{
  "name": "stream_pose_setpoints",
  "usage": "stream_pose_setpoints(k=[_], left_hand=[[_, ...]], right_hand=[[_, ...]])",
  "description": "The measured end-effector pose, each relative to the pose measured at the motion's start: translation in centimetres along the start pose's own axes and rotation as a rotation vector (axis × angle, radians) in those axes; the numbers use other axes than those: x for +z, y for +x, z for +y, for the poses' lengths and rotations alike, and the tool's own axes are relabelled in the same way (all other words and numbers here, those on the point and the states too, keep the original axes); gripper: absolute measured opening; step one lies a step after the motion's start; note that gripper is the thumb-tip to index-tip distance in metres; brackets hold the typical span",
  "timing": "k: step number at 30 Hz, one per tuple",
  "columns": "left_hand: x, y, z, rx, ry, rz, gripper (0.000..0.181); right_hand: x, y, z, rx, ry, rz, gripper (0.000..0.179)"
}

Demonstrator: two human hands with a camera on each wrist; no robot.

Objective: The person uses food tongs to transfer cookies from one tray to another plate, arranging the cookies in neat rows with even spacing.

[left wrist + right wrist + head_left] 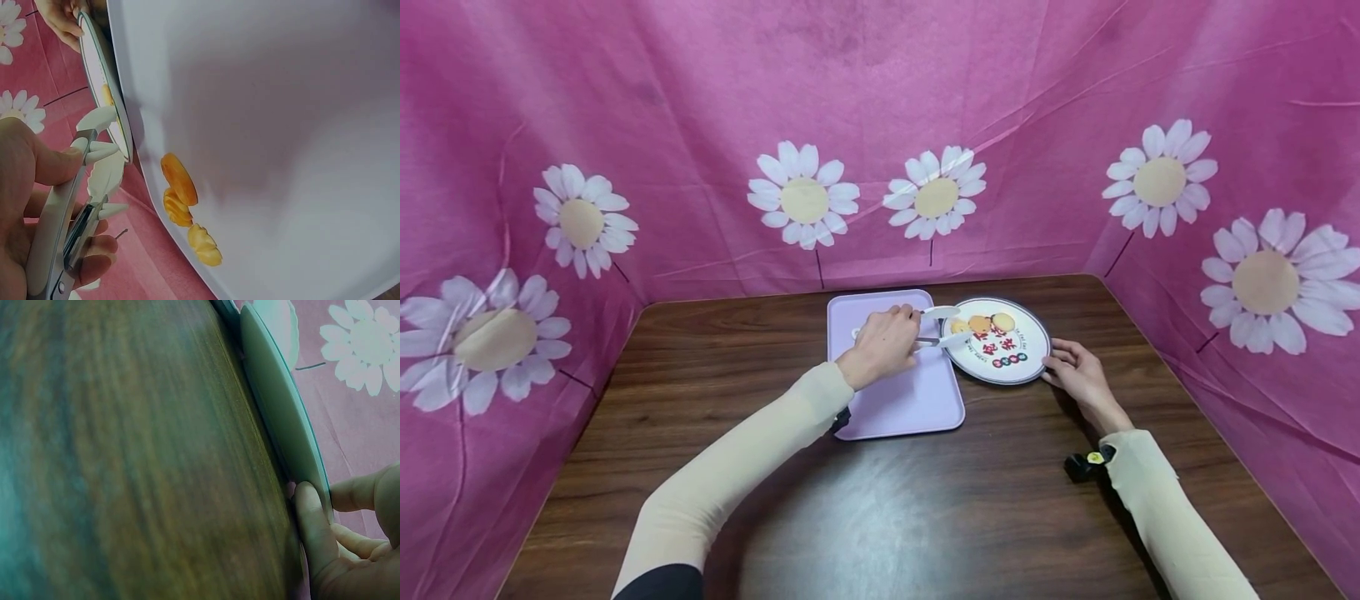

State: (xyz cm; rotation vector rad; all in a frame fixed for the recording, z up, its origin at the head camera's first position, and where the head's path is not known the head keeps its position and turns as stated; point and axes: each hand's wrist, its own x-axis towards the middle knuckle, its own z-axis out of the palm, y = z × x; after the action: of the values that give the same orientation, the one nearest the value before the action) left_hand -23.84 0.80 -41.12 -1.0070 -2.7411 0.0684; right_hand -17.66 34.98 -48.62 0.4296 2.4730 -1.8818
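Observation:
My left hand [886,340] grips a pair of tongs [50,231] with white tips. The tips stand apart over the left rim of a round white plate [1033,340], on either side of the leftmost cookie-like piece [958,326]. Two more round pieces, an orange-brown one [979,324] and a pale yellow one [1003,322], lie to its right. At the plate's right edge my right hand [1078,375] pinches the rim, with the thumb [309,503] on one side and fingers on the other. A lilac tray [902,404] lies beneath my left hand.
In the left wrist view, three small pieces lie along the tray's edge: an orange disc [179,179], a ridged orange piece [177,207] and a yellow one [204,245]. Everything stands on a brown wooden table [722,400]. Pink flowered cloth [700,125] surrounds its back and sides.

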Motion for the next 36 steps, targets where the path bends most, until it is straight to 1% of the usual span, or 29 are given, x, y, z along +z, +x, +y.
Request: stream_pose_setpoints(k=[6,8,11,14,16,20,22,25,31,36], left_hand=[[0.0,-0.4,-0.6,-0.009,-0.021,0.018,0.04],[0.0,-0.5,-0.9,-0.015,-0.034,0.03,0.04],[-0.1,-0.8,-1.6,-0.03,-0.058,0.043,0.046],[-0.2,-1.3,-2.5,-0.051,-0.104,0.048,0.055],[-0.2,-1.6,-3.1,-0.071,-0.151,0.051,0.059],[-0.3,-2.3,-4.3,-0.106,-0.235,0.081,0.059],[-0.4,-2.7,-4.9,-0.124,-0.257,0.089,0.06],[-0.4,-3.3,-5.9,-0.147,-0.279,0.092,0.06],[-0.5,-4.5,-7.7,-0.181,-0.312,0.075,0.06],[-0.1,-5.7,-8.9,-0.203,-0.32,0.062,0.058]], right_hand=[[0.1,0.0,0.0,0.003,0.021,-0.004,0.061],[0.1,0.0,0.0,0.0,0.027,-0.008,0.061],[0.1,0.1,0.0,-0.001,0.036,-0.006,0.061],[0.0,0.2,0.1,-0.004,0.035,-0.006,0.061],[0.0,0.2,0.1,-0.003,0.031,-0.003,0.062],[0.0,0.4,0.1,-0.006,0.02,-0.005,0.062],[0.1,0.5,0.2,-0.007,0.02,-0.009,0.062],[0.1,0.5,0.1,-0.006,0.028,-0.01,0.062],[0.0,-0.1,-0.2,-0.014,0.042,-0.006,0.061],[0.0,0.0,0.0,-0.004,0.042,-0.007,0.062]])
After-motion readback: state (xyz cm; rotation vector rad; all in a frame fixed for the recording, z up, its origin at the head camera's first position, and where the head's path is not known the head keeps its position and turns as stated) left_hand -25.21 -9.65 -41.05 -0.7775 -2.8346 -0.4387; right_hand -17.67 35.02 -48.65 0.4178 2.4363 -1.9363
